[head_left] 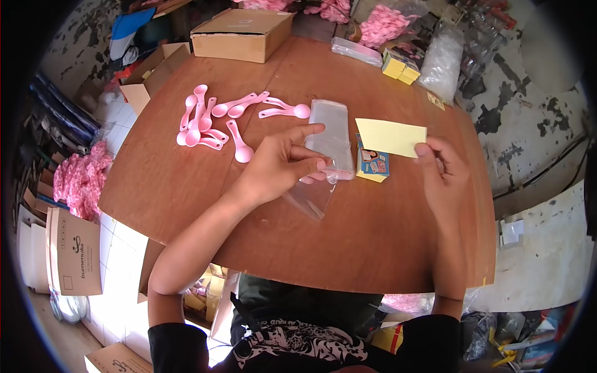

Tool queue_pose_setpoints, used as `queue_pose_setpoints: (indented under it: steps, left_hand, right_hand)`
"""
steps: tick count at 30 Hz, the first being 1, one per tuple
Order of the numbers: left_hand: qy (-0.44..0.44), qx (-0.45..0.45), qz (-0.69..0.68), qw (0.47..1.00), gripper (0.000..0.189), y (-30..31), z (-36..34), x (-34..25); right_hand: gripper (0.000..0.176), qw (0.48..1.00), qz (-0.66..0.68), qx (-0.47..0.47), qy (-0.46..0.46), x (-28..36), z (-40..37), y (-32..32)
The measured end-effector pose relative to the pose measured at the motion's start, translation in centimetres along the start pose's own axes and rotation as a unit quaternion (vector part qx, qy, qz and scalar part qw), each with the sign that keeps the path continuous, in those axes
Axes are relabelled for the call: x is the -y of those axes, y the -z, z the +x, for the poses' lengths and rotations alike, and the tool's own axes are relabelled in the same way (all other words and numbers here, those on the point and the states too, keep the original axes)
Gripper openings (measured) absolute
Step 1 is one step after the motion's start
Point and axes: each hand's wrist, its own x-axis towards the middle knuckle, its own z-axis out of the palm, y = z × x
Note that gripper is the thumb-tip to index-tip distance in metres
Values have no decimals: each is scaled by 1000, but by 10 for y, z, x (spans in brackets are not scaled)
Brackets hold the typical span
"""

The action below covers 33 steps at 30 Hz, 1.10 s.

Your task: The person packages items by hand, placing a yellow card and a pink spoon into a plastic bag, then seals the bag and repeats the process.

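My left hand (283, 161) pinches a clear plastic bag (311, 198), which hangs below the fingers; the index finger is stretched out above it. Between the thumb and fingers of my right hand (443, 163) is a pale yellow card (392, 137), raised over the table. Under that card lies a small stack of blue printed cards (375, 165) with yellow edges. A pile of clear plastic bags (329, 124) rests just beyond my left hand. Pink spoons (241, 148), several of them, are scattered to the left.
On the brown wooden table (280, 248), a cardboard box (242, 36) stands at the far edge. Yellow card stacks (401, 65) and a pack of plastic bags (356, 51) sit at the back right. A bag of pink spoons (384, 26) is behind them. Cartons (73, 252) stand at the left.
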Motion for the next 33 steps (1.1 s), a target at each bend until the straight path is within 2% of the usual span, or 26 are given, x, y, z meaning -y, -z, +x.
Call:
queue_pose_setpoints:
  steps: [2, 4, 8, 10, 12, 14, 17, 19, 21, 23, 26, 28, 30, 33]
  left_hand:
    - [8, 10, 2, 1000, 64, -5, -2, -1]
    - [15, 57, -19, 998, 66, -10, -5, -2]
    - [-20, 73, -70, 995, 61, -19, -8, -6]
    - [-30, 63, -17, 997, 57, -17, -8, -8]
    - [-31, 63, 52, 996, 55, -16, -8, -7]
    - [-24, 67, 32, 997, 58, -19, -6, -7]
    - [-25, 70, 11, 997, 65, -22, -4, -8]
    - [-32, 67, 12, 997, 70, -22, -4, -9]
    - [-52, 47, 91, 993, 77, -21, -5, -14]
    - [-34, 53, 75, 995, 78, -23, -7, -20]
    - [-27, 76, 44, 996, 79, -25, -4, -16]
    - [-37, 93, 31, 995, 80, -29, -3, -15]
    - [-31, 91, -5, 995, 81, -36, -4, -24]
    - [-34, 68, 56, 995, 82, -34, -5, -25]
  right_hand:
    - [14, 999, 51, 14, 2, 17, 2, 0]
    - [13, 990, 119, 62, -33, 28, 3, -7]
    - [14, 990, 98, 95, -21, 19, 9, -13]
    - [14, 985, 71, 150, -37, 13, 11, -11]
    - [14, 983, 84, 153, -48, 14, 11, -10]
    - [14, 982, 94, 155, -59, 13, 13, -7]
    - [15, 986, 88, 138, -7, 11, 15, -2]
    - [18, 986, 98, 129, -40, 11, 15, -2]
    - [19, 982, 86, 157, -53, 6, 17, 6]
    - [21, 978, 75, 185, -66, 4, 18, 10]
    - [23, 977, 94, 176, -79, 4, 17, 10]
    - [23, 974, 149, 125, -112, 7, 16, 5]
    - [23, 974, 142, 140, -109, 1, 16, 5]
    - [22, 967, 146, 177, -108, -3, 17, 9]
